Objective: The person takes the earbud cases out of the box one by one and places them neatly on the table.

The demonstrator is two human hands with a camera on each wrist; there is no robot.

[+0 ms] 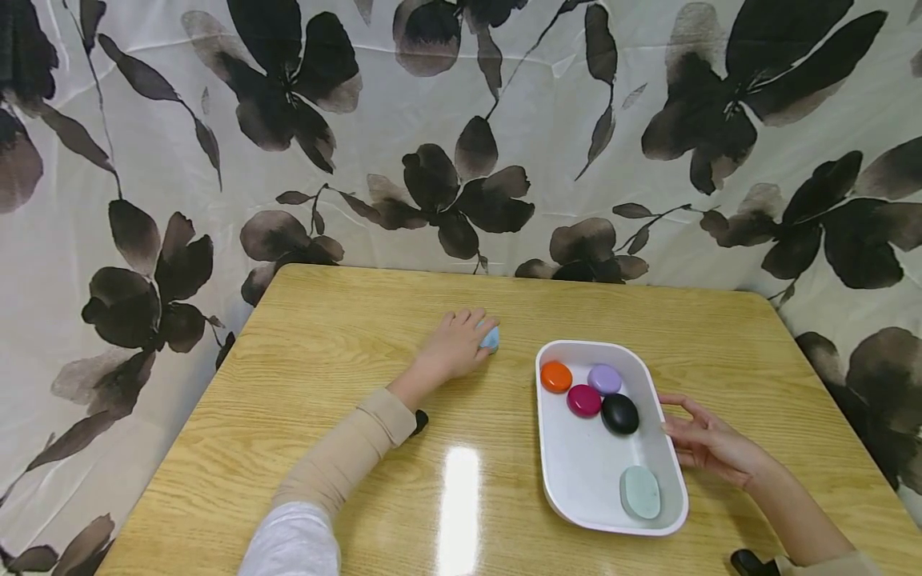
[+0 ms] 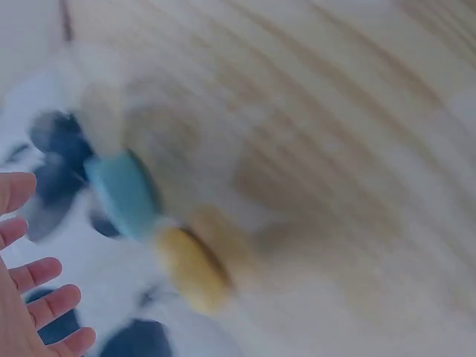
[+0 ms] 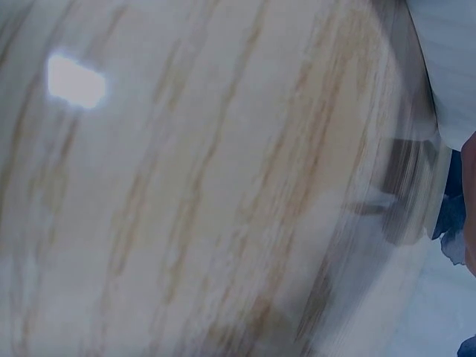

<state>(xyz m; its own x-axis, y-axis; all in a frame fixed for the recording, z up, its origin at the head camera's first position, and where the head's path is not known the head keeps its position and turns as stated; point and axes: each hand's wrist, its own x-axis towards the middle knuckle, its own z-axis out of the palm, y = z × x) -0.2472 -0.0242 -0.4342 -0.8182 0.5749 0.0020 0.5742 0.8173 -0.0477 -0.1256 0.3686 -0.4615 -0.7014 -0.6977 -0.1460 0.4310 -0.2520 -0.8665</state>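
In the head view my left hand (image 1: 455, 346) reaches over a light blue rounded piece (image 1: 491, 338) on the table, covering part of it. The left wrist view, blurred, shows that hand's fingers spread, with the blue piece (image 2: 125, 195) and a yellow oval piece (image 2: 192, 269) beyond them. At the right wall of a white tray (image 1: 551, 480), my right hand (image 1: 713, 444) has its fingers extended against the outside. Inside the tray lie smooth pebble-like pieces: orange (image 1: 556, 376), lilac (image 1: 604, 379), magenta (image 1: 584, 401), black (image 1: 620, 414) and pale green (image 1: 639, 492).
The wooden table (image 1: 324, 320) reaches back to a floral curtain (image 1: 446, 96). The tray's raised rim stands between the two hands. Bright light reflects off the tabletop near its front.
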